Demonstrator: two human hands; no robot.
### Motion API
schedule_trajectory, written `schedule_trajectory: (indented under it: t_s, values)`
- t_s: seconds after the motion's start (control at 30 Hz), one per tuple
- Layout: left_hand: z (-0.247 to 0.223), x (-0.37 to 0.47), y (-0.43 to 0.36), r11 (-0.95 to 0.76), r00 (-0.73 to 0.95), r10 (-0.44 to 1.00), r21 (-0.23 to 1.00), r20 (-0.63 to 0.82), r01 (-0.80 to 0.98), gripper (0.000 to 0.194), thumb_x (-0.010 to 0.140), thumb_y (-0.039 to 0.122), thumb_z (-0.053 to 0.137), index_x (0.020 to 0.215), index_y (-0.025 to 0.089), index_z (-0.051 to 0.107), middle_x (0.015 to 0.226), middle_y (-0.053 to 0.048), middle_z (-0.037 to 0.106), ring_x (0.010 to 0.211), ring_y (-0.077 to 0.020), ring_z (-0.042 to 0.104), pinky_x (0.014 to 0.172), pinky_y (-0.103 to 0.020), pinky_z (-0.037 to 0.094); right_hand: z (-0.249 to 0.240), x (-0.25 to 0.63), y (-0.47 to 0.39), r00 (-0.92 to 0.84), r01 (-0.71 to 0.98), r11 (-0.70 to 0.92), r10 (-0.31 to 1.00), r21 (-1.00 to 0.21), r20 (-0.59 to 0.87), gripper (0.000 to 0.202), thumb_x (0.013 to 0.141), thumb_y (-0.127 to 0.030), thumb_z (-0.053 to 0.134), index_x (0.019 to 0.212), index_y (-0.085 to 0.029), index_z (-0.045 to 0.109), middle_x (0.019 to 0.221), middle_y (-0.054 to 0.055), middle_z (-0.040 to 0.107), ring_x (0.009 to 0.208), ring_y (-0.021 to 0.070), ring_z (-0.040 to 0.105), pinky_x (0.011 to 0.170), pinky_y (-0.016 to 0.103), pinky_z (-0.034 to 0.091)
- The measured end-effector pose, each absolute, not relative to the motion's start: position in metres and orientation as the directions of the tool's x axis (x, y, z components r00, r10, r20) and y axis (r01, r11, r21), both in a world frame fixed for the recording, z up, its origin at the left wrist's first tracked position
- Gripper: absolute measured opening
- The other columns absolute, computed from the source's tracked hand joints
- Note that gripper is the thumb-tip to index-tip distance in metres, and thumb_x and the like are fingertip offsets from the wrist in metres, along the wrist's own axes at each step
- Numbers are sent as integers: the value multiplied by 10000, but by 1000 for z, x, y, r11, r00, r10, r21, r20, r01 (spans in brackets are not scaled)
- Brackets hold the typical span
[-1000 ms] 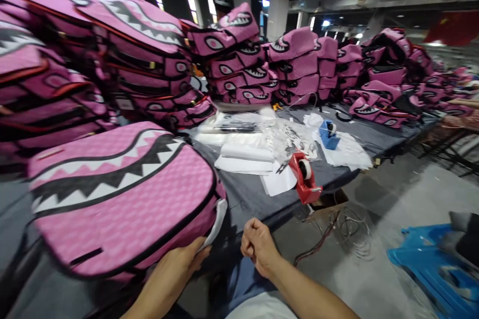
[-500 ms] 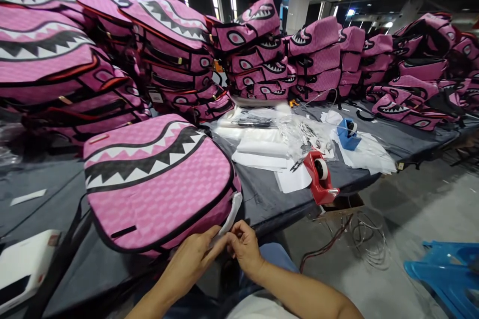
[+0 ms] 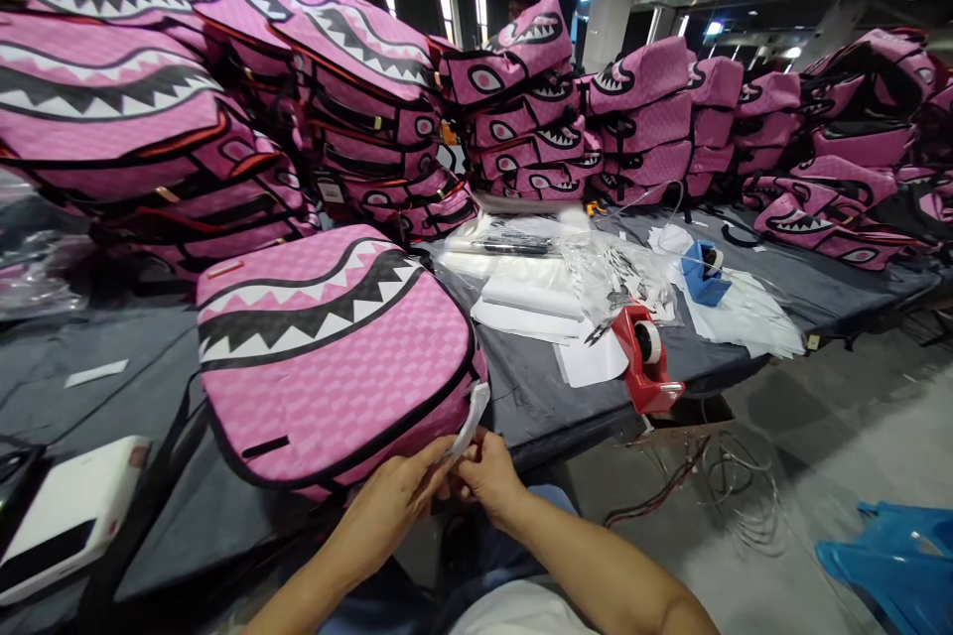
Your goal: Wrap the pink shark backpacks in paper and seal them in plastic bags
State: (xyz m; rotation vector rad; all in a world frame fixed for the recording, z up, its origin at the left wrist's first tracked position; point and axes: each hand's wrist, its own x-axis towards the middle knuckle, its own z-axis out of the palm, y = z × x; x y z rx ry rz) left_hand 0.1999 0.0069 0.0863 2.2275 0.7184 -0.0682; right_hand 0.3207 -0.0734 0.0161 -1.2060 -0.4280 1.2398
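A pink backpack (image 3: 349, 367) with a black-and-white shark-teeth print lies flat on the grey cloth-covered table (image 3: 551, 407). From its right side a white strip (image 3: 471, 417) reaches down to my hands. My left hand (image 3: 406, 486) is closed on the strip's lower end at the bag's near right edge. Close against it, my right hand (image 3: 485, 476) has its thumb and fingers pinched together; whatever is between them is too small to make out.
Stacked pink bags (image 3: 357, 69) line the table's back. Right of the backpack are plastic bags (image 3: 596, 258), white paper sheets (image 3: 592, 357), a red tape dispenser (image 3: 646, 362) and a blue one (image 3: 704, 274). A white device (image 3: 74, 516) sits at left; a blue stool (image 3: 893, 556) stands at lower right.
The view has shifted slightly, so the backpack and table items appear further right. My hands remain together at the white strip, with the right fingers now pinched closer to the left hand.
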Motion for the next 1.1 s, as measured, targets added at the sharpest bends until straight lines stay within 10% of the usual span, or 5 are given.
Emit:
schedule_trajectory:
  t_s: [0.5,0.63,0.77,0.93,1.1]
  values:
    - [63,187,10,-560,837,547,739,-9,374,464,986,479,457,1352,216,567,1092,-87,782,959,-206,752,820,-254,570,27,329,-90,-174,-945,-205,975,-254,-138,332,860,-257,688,598,-165,506,410,-136,246,374,11,24,359,164,16]
    - [40,181,9,-963,832,226,243,506,114,507,1013,154,392,1513,216,439,1266,-97,731,1106,-191,720,980,-264,531,13,337,-100,-76,-957,-103,991,-272,-106,209,771,-290,805,888,-184,670,463,-151,338,390,11,43,366,130,42]
    - [37,173,-3,-978,812,-63,-196,581,64,559,959,29,360,1500,133,456,1444,-129,606,1446,-237,445,1257,-391,249,2,357,-119,7,-928,-64,982,-367,-188,496,738,-369,836,1182,-244,653,477,-159,386,384,19,82,368,131,62]
    - [58,161,-26,-989,801,7,-116,599,95,492,976,56,362,1397,202,572,1402,-72,651,1469,-219,413,1281,-436,191,0,381,-133,208,-844,17,932,-537,-297,485,735,-432,823,1132,-212,652,457,-148,404,346,22,180,359,154,99]
    - [62,191,-16,-923,768,354,66,533,380,294,1040,322,457,1135,155,680,863,-73,784,727,-200,727,770,-349,573,7,378,-123,323,-750,33,890,-661,-322,439,694,-436,820,1002,-171,653,439,-132,447,325,29,246,340,163,158]
